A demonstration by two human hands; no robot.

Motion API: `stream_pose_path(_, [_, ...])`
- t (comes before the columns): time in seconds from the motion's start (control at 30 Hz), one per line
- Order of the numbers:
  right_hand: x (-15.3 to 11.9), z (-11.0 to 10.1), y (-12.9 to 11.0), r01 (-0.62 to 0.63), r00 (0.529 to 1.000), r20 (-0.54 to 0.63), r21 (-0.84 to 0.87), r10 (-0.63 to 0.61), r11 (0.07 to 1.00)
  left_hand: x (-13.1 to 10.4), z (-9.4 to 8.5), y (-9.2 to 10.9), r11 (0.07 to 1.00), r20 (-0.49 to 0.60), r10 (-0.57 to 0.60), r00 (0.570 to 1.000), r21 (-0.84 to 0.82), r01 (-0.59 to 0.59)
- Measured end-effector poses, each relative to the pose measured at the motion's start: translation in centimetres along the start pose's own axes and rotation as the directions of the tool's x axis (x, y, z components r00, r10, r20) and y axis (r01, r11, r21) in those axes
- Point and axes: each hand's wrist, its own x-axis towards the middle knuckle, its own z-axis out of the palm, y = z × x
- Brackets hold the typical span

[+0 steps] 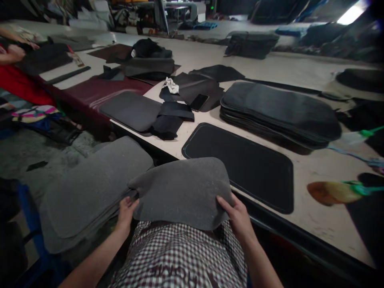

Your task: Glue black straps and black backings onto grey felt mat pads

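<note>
A grey sheet with rounded corners (pixel 180 188) is held out in front of me, bowed slightly across its width. My left hand (pixel 128 208) grips its left edge, thumb on top. At the opposite edge, my right hand (pixel 235 210) pinches it between thumb and fingers. To the left lies a stack of similar grey sheets (pixel 93 188), close to my left hand. Just beyond the held sheet, a black rounded panel (pixel 240 160) with a border line lies flat on the table (pixel 315 224).
A thick pile of dark rounded sheets (pixel 279 108) stands behind the panel. On the right lies a bottle of amber liquid (pixel 333 193) with a green top. Dark cloth (pixel 171 120) and a phone (pixel 199 102) lie further back. Another person in red (pixel 22 86) is at far left.
</note>
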Motion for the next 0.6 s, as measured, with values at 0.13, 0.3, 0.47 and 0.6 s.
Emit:
stream_pose_path(0.13, [-0.1, 0.2, -0.2, -0.004, 1.0, -0.001, 0.026, 0.004, 1.0, -1.1, 1.7, 1.2, 0.968, 0.202, -0.158, 0.967, -0.164, 0.192])
stream_pose_path(0.3, [-1.4, 0.1, -1.9, 0.043, 0.999, 0.025, 0.013, -0.043, 0.999, -1.1, 1.1, 4.3, 0.939, 0.303, -0.187, 0.934, -0.224, 0.261])
stream_pose_path(0.47, [-3.7, -1.0, -4.1, 0.144, 0.988, 0.064, -0.017, -0.142, 0.989, -1.7, -1.5, 8.9, 0.96, 0.303, -0.11, 0.947, -0.214, 0.18])
stream_pose_path(0.6, [-4.6, -3.6, -5.9, 0.252, 0.962, -0.094, -0.071, -0.258, 0.965, -4.0, 0.4, 14.0, 0.983, 0.367, 0.163, 0.916, -0.135, -0.121])
